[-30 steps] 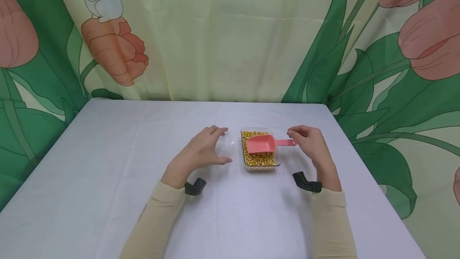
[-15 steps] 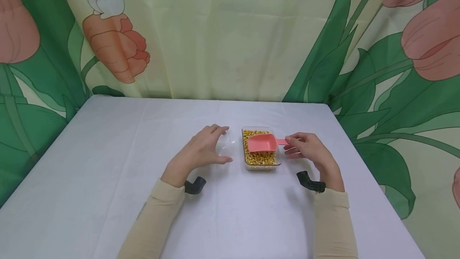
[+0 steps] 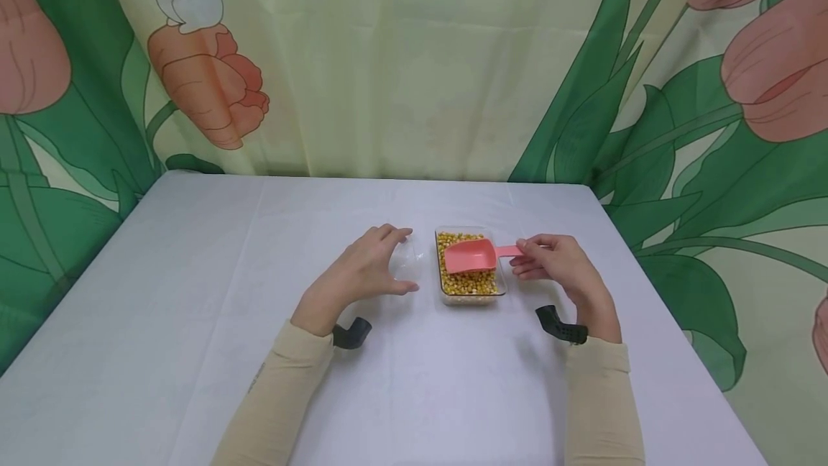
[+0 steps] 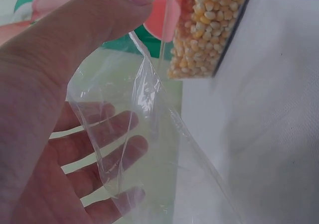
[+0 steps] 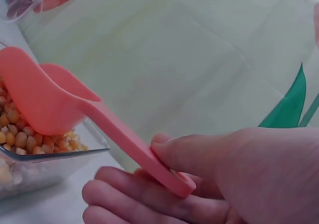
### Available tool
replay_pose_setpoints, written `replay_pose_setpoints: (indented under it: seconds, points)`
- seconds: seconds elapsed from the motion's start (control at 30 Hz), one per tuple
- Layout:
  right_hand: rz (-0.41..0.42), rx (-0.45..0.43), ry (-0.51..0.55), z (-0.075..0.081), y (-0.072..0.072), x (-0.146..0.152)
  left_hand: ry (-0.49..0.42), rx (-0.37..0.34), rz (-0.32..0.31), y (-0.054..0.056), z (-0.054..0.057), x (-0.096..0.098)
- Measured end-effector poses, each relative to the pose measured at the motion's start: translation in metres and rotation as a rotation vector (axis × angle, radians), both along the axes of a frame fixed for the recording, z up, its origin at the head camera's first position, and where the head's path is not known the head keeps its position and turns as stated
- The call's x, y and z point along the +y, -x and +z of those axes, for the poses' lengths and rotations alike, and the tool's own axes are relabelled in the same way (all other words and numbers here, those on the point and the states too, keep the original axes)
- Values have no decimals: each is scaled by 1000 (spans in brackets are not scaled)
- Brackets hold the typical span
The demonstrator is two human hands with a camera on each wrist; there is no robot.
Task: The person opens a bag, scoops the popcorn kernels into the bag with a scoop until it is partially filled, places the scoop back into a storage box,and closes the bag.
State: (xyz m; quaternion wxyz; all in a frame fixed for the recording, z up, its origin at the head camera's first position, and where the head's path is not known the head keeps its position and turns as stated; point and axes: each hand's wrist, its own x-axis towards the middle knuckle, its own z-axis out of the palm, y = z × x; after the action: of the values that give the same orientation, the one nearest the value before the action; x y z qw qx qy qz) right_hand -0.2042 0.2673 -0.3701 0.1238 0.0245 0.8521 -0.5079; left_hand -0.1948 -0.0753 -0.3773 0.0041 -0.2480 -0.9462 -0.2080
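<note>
A curtain printed with green leaves and pink tulips [image 3: 414, 56] hangs behind a table under a white cloth [image 3: 194, 293]; near the middle of the cloth stands a clear rectangular plastic tub of yellow corn kernels [image 3: 468, 282]; a pink plastic scoop [image 3: 471, 257] rests across the tub, its handle pinched between the thumb and fingers of the right hand [image 3: 556, 268]; just left of the tub, the left hand [image 3: 362, 272] grips a clear thin plastic bag [image 4: 144, 134], thumb on one side and fingers curled behind.

Scoop [image 3: 471, 257] on kernels [image 3: 467, 281] in tray [image 3: 443, 291], bag [image 3: 406, 262] left of tray
</note>
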Motion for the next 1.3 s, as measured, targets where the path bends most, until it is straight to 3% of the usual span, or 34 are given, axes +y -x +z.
replay_pose_setpoints:
  seconds: [0.27, 0.5, 0.67, 1.07, 1.3]
  points:
    - [-19, 41, 61, 5, -2, -3, -16, -19, 6, 0, 0, 0]
    - [-9, 28, 214, 6, 0, -11, -29, -13, 4, -1, 1, -1]
    - [7, 41, 262, 5, 1, -15, -27, -25, 12, -1, 1, -1]
    - [-66, 153, 240, 16, -9, -8, -33, -36, -5, -2, -1, 0]
    - [-103, 231, 125, 27, -17, -4, -27, -26, -13, -1, -2, 0]
